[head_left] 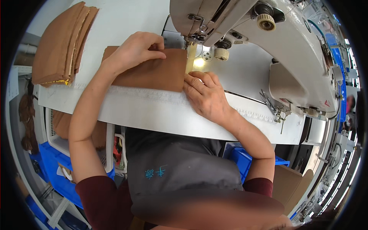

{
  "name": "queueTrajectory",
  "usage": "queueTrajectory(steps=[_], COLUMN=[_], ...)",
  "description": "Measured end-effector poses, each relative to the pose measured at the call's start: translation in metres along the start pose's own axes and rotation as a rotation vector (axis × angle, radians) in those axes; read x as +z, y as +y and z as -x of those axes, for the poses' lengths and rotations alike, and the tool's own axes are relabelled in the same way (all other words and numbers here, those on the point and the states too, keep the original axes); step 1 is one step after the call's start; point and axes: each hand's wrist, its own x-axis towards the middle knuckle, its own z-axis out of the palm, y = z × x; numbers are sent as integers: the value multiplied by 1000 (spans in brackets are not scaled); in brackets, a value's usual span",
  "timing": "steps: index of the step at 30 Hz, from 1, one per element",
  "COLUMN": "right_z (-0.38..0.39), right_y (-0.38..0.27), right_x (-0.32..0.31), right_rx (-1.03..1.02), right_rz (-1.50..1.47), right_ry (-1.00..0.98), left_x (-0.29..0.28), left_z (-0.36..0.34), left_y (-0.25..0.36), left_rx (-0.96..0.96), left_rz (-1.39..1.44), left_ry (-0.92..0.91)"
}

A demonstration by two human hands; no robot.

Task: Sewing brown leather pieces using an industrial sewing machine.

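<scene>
A flat brown fabric piece (pixel 161 74) lies on the white sewing table, its right edge beside the sewing machine's needle area (pixel 194 40). My left hand (pixel 138 50) is over its far edge, with bent fingers by that edge and the thumb on top; it appears to pinch the fabric. At the near right corner, my right hand (pixel 205 94) grips the edge between curled fingers and a thumb that is hidden. A yellowish strip (pixel 190 59) runs along the fabric's right edge, next to the lit metal plate (pixel 230 69).
The sewing machine (pixel 299 46) arches over the right side. Stacked brown fabric pieces (pixel 61 46) stand at the far left. A ruler strip (pixel 149 94) follows the table's near side; small scissors (pixel 267 100) lie at right. Below are a white basket (pixel 110 147) and blue bin (pixel 57 157).
</scene>
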Motion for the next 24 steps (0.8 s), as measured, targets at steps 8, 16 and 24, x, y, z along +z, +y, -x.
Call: queueTrajectory(steps=[8,16,24], right_z=[-2,-2,-1], right_y=[0,2,8], right_x=[-1,-1,-2], right_rx=[48,31,86], right_rz=[-24,-21,41], right_ry=[31,34,74], left_x=[6,-2,1], left_z=[-2,-4,-3], left_y=[-4,-5,-6], left_rx=[-34,-51,-68], left_rz=[142,132,127], left_ry=[102,-77,-42])
